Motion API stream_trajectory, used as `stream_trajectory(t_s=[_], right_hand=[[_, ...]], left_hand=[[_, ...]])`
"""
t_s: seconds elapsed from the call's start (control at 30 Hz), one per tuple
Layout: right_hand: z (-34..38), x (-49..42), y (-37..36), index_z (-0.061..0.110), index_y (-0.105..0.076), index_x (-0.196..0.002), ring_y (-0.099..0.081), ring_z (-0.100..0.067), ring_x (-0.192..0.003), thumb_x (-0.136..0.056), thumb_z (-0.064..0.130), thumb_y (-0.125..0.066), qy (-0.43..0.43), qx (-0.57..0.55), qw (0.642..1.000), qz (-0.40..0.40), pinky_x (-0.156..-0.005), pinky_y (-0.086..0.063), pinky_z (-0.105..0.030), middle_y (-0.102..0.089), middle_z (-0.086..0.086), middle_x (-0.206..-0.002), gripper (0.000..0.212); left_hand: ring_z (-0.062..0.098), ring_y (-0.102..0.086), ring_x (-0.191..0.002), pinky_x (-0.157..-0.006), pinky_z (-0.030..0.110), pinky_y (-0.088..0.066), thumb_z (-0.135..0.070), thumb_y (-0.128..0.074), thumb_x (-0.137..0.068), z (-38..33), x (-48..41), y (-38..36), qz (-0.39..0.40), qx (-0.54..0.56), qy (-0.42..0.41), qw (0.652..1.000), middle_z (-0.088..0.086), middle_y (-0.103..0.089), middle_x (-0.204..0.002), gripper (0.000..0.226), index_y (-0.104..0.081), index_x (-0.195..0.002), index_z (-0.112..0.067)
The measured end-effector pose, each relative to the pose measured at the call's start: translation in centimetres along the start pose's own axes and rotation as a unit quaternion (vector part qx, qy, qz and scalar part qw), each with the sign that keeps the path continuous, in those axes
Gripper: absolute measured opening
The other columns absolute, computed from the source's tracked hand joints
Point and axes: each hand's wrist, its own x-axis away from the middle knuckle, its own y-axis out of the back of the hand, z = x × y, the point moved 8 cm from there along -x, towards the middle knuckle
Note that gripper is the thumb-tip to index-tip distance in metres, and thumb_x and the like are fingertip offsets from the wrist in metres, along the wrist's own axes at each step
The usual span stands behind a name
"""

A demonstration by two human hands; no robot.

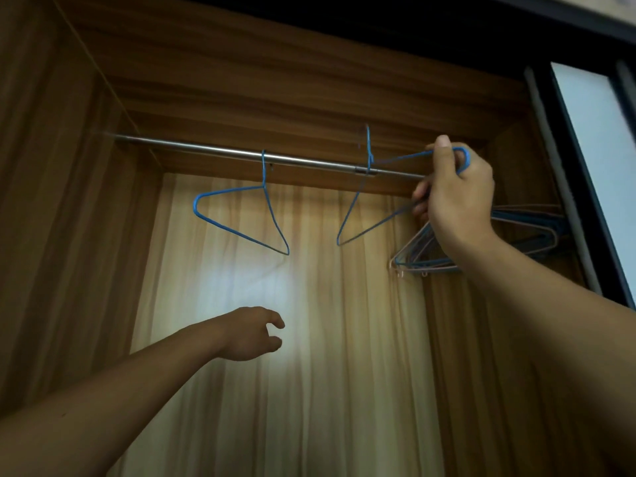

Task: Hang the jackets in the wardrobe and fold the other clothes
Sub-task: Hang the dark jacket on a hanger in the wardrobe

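Note:
I look up into a wooden wardrobe with a metal rail [206,150] running across it. One blue wire hanger [241,215] hangs on the rail left of the middle. My right hand [454,194] is shut on the end of a second blue wire hanger [358,208], which is tilted, its hook raised above the rail near a bracket. A bunch of several hangers [523,235] hangs at the rail's right end, partly hidden behind my right wrist. My left hand [251,335] reaches up lower down, fingers apart, holding nothing. No jackets are in view.
A pale curtain [309,373] lit from behind covers the wardrobe's back. Wooden side walls [51,201] close in left and right. A sliding door with a frosted panel [599,160] stands at the right edge.

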Motion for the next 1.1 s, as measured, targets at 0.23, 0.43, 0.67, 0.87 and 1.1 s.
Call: stream_trajectory(t_s=[0.23,0.43,0.67,0.87,1.1], right_hand=[[-3.1,0.2,0.3,0.005,-0.071,-0.072,-0.048,-0.011,-0.045,-0.101,0.042,-0.054,-0.029,0.13,0.987,0.091,-0.056,-0.041,-0.031,-0.05,0.003,-0.046,0.05],[-8.5,7.3,-2.9,0.005,-0.073,-0.074,-0.047,-0.01,-0.044,-0.103,0.033,-0.052,-0.161,0.139,0.945,0.249,-0.056,-0.04,-0.03,-0.053,-0.006,-0.052,0.046],[-12.8,13.9,-4.3,0.007,-0.071,-0.078,-0.036,-0.01,-0.039,-0.105,0.04,-0.047,-0.264,0.089,0.917,0.287,-0.045,-0.027,-0.023,-0.045,-0.004,-0.053,0.049],[-18.7,20.6,-2.8,0.009,-0.072,-0.094,-0.036,-0.014,-0.042,-0.106,0.059,-0.03,-0.363,-0.007,0.889,0.279,-0.046,-0.026,-0.021,-0.047,-0.003,-0.054,0.066],[-26.5,33.0,1.5,0.012,-0.066,-0.102,-0.055,-0.016,-0.049,-0.094,0.078,-0.022,-0.454,0.101,0.794,0.393,-0.047,-0.043,-0.022,-0.061,-0.008,-0.066,0.079]], left_hand=[[0.01,-0.061,-0.106,-0.089,0.025,-0.046,-0.044,-0.055,-0.1,-0.7,0.0,-2.4,-0.015,0.057,-0.018,0.998,-0.011,-0.066,-0.112,0.042,-0.054,-0.139,-0.03],[0.016,-0.072,-0.102,-0.087,0.032,-0.058,-0.047,-0.058,-0.098,-3.3,2.7,-10.0,0.167,0.258,-0.008,0.952,-0.001,-0.072,-0.113,0.033,-0.067,-0.117,-0.022],[0.018,-0.068,-0.112,-0.092,0.035,-0.053,-0.053,-0.052,-0.099,-3.3,3.3,-18.4,0.168,0.387,0.039,0.906,0.008,-0.067,-0.126,0.031,-0.06,-0.114,-0.027],[0.015,-0.072,-0.081,-0.071,0.029,-0.049,-0.056,-0.041,-0.103,0.1,3.2,-21.1,0.04,0.599,0.157,0.784,0.001,-0.073,-0.091,0.039,-0.056,-0.115,-0.023],[0.012,-0.043,-0.045,-0.044,0.021,-0.022,-0.037,-0.041,-0.108,6.2,3.0,-21.7,-0.124,0.51,0.193,0.829,0.0,-0.053,-0.065,0.026,-0.055,-0.099,-0.017]])
